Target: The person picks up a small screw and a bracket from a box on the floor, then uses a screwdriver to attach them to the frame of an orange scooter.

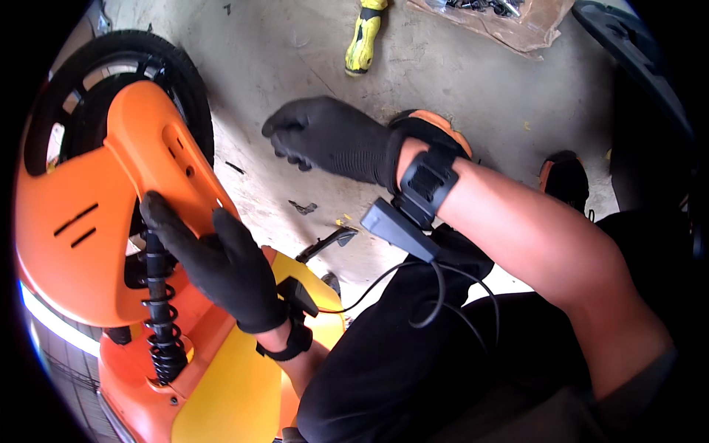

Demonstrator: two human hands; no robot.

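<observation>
My left hand (221, 273), in a black glove, is at the lower end of an orange fender (159, 148). Its thumb and a finger lie along the fender's two sides, gripping it; the other fingers are hidden. A black coil-spring shock absorber (162, 317) stands just left of this hand. Over the floor, apart from the fender, my right hand (325, 136) is black-gloved too, with its fingers curled in. Whatever it may hold cannot be seen. The fender sits beside a black wheel (196, 88) on an orange vehicle body (133, 369) with a yellow panel (229, 391).
A yellow-and-black tool handle (362, 48) lies on the grey floor. Beyond it, a brown sheet (509, 33) carries small metal parts. Dark scraps (303, 208) are scattered nearby. A black cable (439, 303) loops between my wrists, and black-orange shoes (565, 181) are at right.
</observation>
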